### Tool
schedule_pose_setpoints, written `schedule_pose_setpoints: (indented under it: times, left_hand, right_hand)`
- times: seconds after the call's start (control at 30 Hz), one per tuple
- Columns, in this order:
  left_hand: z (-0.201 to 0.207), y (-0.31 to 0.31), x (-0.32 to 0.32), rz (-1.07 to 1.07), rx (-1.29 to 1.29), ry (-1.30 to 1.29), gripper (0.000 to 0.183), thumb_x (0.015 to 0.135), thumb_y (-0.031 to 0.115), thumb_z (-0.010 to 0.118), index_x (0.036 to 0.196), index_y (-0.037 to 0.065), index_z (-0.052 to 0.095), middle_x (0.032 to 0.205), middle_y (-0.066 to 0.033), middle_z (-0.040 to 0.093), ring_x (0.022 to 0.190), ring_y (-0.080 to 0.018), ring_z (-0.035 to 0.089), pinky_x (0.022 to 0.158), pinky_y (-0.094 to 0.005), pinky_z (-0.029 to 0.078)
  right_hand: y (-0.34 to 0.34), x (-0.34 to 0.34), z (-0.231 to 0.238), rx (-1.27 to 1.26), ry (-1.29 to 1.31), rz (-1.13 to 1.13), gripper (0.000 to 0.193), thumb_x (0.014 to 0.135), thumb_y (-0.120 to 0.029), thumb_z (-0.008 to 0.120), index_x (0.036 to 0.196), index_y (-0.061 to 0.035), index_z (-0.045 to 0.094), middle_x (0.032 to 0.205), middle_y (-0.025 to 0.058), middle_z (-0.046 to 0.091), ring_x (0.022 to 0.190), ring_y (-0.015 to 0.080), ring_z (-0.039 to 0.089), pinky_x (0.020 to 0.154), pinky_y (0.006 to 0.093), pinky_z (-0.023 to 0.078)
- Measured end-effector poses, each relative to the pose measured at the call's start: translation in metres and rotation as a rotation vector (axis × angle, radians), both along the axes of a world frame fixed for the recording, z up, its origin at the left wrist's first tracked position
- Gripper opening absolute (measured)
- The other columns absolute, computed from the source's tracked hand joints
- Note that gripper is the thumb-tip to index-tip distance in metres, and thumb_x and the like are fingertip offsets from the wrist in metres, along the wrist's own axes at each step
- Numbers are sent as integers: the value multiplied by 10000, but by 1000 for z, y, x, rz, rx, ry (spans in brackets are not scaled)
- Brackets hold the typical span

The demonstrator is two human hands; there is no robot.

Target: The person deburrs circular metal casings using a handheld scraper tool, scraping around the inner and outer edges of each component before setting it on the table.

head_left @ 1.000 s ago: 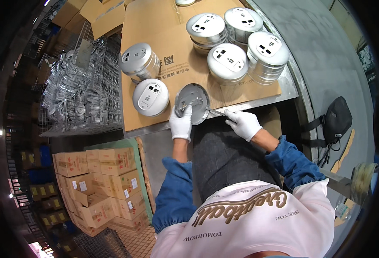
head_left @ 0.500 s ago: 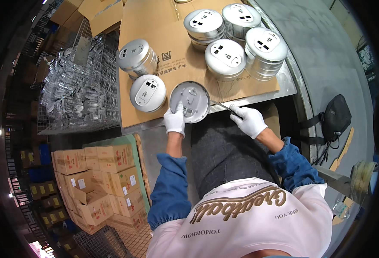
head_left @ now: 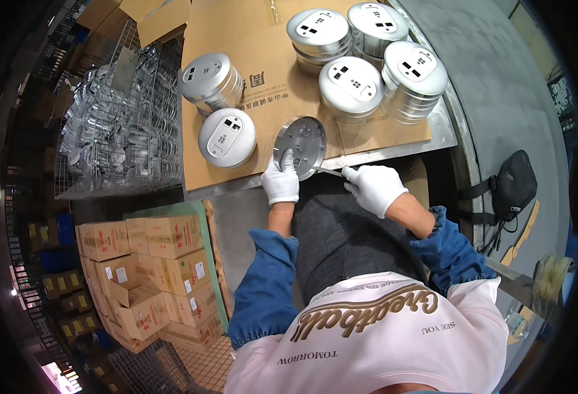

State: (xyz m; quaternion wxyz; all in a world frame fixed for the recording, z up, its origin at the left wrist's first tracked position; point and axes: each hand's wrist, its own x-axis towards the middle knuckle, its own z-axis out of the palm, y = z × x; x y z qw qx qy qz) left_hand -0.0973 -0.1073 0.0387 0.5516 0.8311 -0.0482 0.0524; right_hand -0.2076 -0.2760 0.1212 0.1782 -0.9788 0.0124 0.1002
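Upside-down brown script [head_left: 367, 315] spans the pale pink T-shirt [head_left: 381, 358], with smaller grey Latin capitals [head_left: 307, 359] above and below it. The flat cardboard sheet [head_left: 236, 29] bears dark Chinese characters [head_left: 256, 79] beside finer Latin lines [head_left: 276, 98]. Stacked cartons [head_left: 173, 236] carry red print [head_left: 110, 243] and white labels [head_left: 200, 270], too small to read.

Grey disc [head_left: 303, 143] in L hand [head_left: 280, 182] now tilted steeper vs. half-sec ago.

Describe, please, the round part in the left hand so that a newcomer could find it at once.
Find the big cardboard sheet, then its near edge. There, the white-gloved left hand holds a round metal cover. Unlike the silver covers on the sheet, which show their outer faces, it shows its hollow grey inside.
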Motion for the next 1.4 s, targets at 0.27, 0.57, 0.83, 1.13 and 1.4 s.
schedule_pose_setpoints:
  times: [0.27,0.57,0.83,1.13,1.4]
  left_hand:
    - [-9,4,-1,24,11,14,315,865,294,610,997,8,615,719,-143,652,652,-274,633,613,-354,466]
    - [-8,-1,-6,66,7,-22,305,865,297,611,907,-5,621,722,-143,654,659,-276,634,606,-345,469]
    - [-10,1,2,211,-272,376,237,882,139,575,1022,-51,603,877,-88,655,726,-138,601,633,-271,470]
    - [19,5,0,3,-940,399,504,786,144,693,1231,51,475,1154,-88,570,991,-218,592,835,-358,525]
    - [115,-74,39,-431,711,-808,777,492,458,819,1166,142,594,745,-82,535,689,-252,516,627,-392,418]
  right_hand:
    - [9,9,-5,-7,24,45,215,844,-262,536,986,-113,598,678,138,600,634,333,603,557,436,468]
    - [20,11,-15,-6,21,73,177,830,-181,497,911,-58,595,699,150,620,645,342,611,563,439,478]
    - [34,-22,-75,29,-311,-91,366,868,-281,518,1193,-115,492,694,96,559,533,281,584,473,403,466]
    - [-8,-44,-76,483,-604,-378,317,791,-136,661,1094,-56,614,703,148,599,609,286,591,578,336,469]
    - [-26,-70,-81,582,-618,-634,330,784,-155,674,1089,-40,623,769,156,651,661,251,645,620,319,498]
